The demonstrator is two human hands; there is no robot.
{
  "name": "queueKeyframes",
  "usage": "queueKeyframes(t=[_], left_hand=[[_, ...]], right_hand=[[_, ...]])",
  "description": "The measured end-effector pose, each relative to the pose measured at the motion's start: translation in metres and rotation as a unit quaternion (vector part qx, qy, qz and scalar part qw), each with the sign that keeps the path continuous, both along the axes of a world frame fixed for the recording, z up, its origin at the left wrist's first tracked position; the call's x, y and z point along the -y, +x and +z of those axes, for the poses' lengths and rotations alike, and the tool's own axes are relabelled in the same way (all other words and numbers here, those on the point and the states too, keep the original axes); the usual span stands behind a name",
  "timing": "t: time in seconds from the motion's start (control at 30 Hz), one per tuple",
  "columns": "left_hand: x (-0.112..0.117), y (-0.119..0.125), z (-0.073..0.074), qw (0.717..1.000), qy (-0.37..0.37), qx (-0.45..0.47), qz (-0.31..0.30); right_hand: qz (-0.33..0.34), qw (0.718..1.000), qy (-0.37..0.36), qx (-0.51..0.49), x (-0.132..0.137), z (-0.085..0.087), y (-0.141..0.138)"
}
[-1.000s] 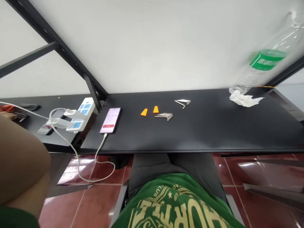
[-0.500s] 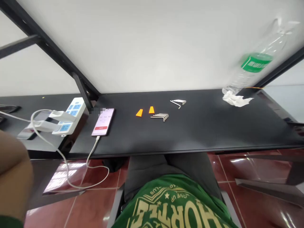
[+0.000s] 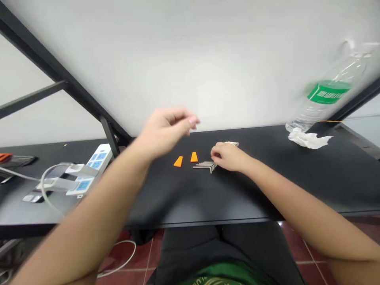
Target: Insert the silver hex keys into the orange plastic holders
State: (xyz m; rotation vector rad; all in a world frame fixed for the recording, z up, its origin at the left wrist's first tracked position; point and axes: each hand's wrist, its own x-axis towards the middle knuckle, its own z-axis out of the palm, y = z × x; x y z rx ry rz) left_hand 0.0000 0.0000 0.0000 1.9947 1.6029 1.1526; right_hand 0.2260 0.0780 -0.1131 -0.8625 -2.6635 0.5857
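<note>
Several silver L-shaped hex keys [image 3: 204,165] lie side by side on the black table. My right hand [image 3: 228,156] is at their right end, resting low with curled fingers; its fingertips are partly hidden, and whether they grip a key is unclear. Behind it a second group of hex keys [image 3: 234,143] is mostly covered. Two orange tapered pieces [image 3: 178,161] lie flat left of the keys, the nearer one to them [image 3: 194,157] standing apart from the other. My left hand [image 3: 166,128] is raised above the table, fingers bent and thumb near them, blurred by motion.
A large clear bottle with a green label [image 3: 328,93] leans at the right beside crumpled white tissue [image 3: 308,138]. A white power strip [image 3: 96,160] with plugs and cables sits at the left, near a black metal frame [image 3: 109,134]. Orange-handled items [image 3: 6,157] lie far left.
Both hands have come in over the table: the left raised at its middle, the right down at the hex keys. My left forearm now hides the phone. The view has shifted slightly.
</note>
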Motion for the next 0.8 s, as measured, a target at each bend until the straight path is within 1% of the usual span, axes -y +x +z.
queueKeyframes(t=[0.07, 0.1, 0.13, 0.17, 0.2, 0.23, 0.27, 0.33, 0.4, 0.5, 0.57, 0.67, 0.73, 0.8], left_hand=[[-0.012, -0.008, -0.037, 0.995, -0.044, -0.087, -0.003], [-0.017, -0.014, -0.058, 0.988, -0.064, -0.142, 0.003], [-0.021, -0.02, -0.077, 0.979, -0.076, -0.188, -0.004], [-0.023, -0.027, -0.094, 0.97, -0.075, -0.229, -0.011], [-0.025, -0.033, -0.108, 0.962, -0.077, -0.261, -0.021], [-0.025, -0.037, -0.117, 0.952, -0.087, -0.291, -0.04], [-0.024, -0.041, -0.123, 0.943, -0.102, -0.31, -0.061], [-0.023, -0.045, -0.125, 0.935, -0.126, -0.321, -0.083], [-0.022, -0.045, -0.122, 0.934, -0.144, -0.312, -0.096], [-0.021, -0.043, -0.118, 0.938, -0.169, -0.282, -0.107], [-0.02, -0.043, -0.117, 0.943, -0.182, -0.259, -0.102], [-0.017, -0.044, -0.119, 0.952, -0.185, -0.229, -0.084], [-0.015, -0.044, -0.12, 0.961, -0.167, -0.204, -0.081], [-0.013, -0.043, -0.12, 0.973, -0.128, -0.17, -0.089]], right_hand=[[0.001, 0.999, -0.024, -0.03, -0.001, -0.02, -0.014], [0.008, 0.998, -0.026, -0.049, 0.0, -0.027, -0.018], [0.018, 0.998, -0.015, -0.058, 0.002, -0.031, -0.02], [0.04, 0.998, 0.004, -0.053, 0.005, -0.033, -0.02], [0.058, 0.997, 0.023, -0.04, 0.009, -0.034, -0.02], [0.071, 0.996, 0.043, -0.022, 0.013, -0.034, -0.019], [0.088, 0.994, 0.066, 0.001, 0.016, -0.033, -0.018], [0.103, 0.988, 0.105, 0.042, 0.023, -0.032, -0.017], [0.095, 0.984, 0.135, 0.07, 0.028, -0.033, -0.018], [0.076, 0.982, 0.147, 0.089, 0.033, -0.035, -0.017], [0.084, 0.984, 0.128, 0.087, 0.034, -0.034, -0.015], [0.087, 0.992, 0.061, 0.061, 0.03, -0.028, -0.009], [0.07, 0.997, 0.021, 0.015, 0.023, -0.024, -0.006], [0.049, 0.997, 0.015, -0.056, 0.015, -0.022, -0.003]])
